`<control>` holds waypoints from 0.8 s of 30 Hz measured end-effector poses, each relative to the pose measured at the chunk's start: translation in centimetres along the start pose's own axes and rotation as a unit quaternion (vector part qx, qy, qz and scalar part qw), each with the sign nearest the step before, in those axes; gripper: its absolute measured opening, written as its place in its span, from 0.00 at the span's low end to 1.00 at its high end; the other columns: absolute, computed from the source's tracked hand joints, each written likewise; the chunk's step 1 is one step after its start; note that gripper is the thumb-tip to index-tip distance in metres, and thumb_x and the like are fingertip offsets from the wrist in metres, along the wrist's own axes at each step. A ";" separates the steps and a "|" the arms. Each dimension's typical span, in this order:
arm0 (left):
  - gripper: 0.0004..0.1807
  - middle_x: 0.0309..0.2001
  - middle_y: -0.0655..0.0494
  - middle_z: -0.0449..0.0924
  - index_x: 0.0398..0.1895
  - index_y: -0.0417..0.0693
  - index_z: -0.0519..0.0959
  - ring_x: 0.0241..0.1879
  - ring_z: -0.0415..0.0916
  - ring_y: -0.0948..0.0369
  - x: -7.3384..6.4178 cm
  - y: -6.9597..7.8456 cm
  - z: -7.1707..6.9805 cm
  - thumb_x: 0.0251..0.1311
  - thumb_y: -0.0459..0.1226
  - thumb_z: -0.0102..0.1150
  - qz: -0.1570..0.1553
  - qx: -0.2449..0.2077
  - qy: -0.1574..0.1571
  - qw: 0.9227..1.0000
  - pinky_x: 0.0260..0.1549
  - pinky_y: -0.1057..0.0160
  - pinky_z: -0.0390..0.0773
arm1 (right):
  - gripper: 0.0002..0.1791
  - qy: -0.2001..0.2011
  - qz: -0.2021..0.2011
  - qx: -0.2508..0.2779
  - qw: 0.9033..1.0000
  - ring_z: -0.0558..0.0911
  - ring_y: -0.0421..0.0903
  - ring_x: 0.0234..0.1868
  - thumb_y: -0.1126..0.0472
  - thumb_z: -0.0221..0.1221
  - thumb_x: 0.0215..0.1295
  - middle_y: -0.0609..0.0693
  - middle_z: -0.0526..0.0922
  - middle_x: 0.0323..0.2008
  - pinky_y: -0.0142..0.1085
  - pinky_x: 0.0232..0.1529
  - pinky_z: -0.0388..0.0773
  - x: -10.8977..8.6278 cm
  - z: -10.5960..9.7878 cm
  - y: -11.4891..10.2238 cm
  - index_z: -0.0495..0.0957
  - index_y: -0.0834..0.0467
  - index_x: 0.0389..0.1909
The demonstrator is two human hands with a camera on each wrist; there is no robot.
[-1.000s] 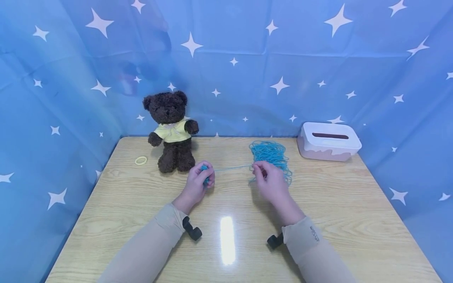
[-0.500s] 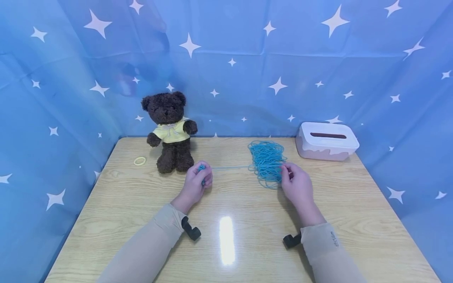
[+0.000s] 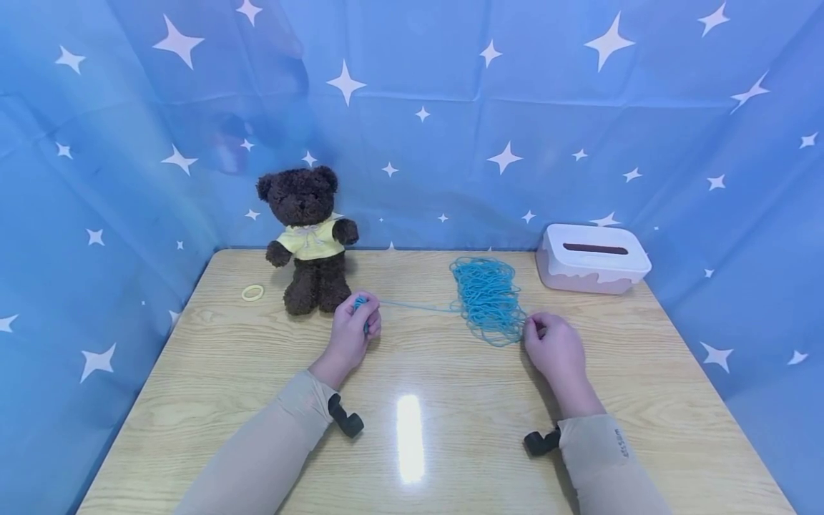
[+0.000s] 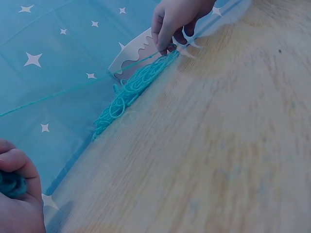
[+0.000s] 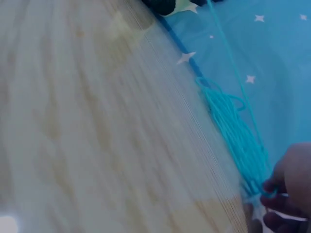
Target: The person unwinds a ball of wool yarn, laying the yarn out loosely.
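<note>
A loose heap of turquoise yarn (image 3: 487,300) lies on the wooden table right of the middle. My left hand (image 3: 350,335) grips a small wound bundle of the same yarn (image 4: 12,184), fingers curled round it, in front of the teddy bear. From that bundle a single strand (image 3: 418,307) runs above the table to the heap. At the heap's right edge, my right hand (image 3: 558,352) pinches yarn between thumb and fingertips. The left wrist view shows the strand reaching those fingers (image 4: 167,36); the exact pinch is partly hidden.
A brown teddy bear (image 3: 307,239) in a yellow top stands at the back left, close to my left hand. Beside it lies a pale yellow ring (image 3: 252,292). A white-and-pink tissue box (image 3: 594,259) stands at the back right, before a blue star-patterned curtain (image 3: 438,143).
My right hand has moved right from the heap's left side, across it, to its right edge, and slightly nearer me. The left hand keeps hold of the bundle, nearly still.
</note>
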State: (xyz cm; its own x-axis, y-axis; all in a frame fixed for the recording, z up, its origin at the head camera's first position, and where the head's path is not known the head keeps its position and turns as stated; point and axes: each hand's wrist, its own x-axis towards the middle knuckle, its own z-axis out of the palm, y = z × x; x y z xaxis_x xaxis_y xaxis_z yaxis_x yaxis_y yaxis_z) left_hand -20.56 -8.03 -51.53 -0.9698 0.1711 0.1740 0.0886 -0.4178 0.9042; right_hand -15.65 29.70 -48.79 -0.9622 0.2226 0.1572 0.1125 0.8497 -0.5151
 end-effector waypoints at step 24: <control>0.09 0.22 0.62 0.66 0.37 0.45 0.74 0.20 0.64 0.67 -0.3 0.2 0.7 0.80 0.33 0.50 -0.021 -0.003 -0.020 1.000 0.22 0.71 0.65 | 0.28 -0.151 -0.208 0.100 0.961 0.87 0.43 0.43 0.50 0.57 0.85 0.56 0.86 0.66 0.43 0.48 0.88 -2.5 7.7 -15.1 0.74 0.58 0.78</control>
State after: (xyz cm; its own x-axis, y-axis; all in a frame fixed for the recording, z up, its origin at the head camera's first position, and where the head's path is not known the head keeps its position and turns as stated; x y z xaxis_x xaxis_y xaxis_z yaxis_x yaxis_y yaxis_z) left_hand -20.09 -7.58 -51.13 -0.9626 0.2249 0.1514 0.0462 -0.4142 0.9090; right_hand -16.83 12.60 -47.91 -0.9452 -0.2907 0.1487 -0.3184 0.7191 -0.6177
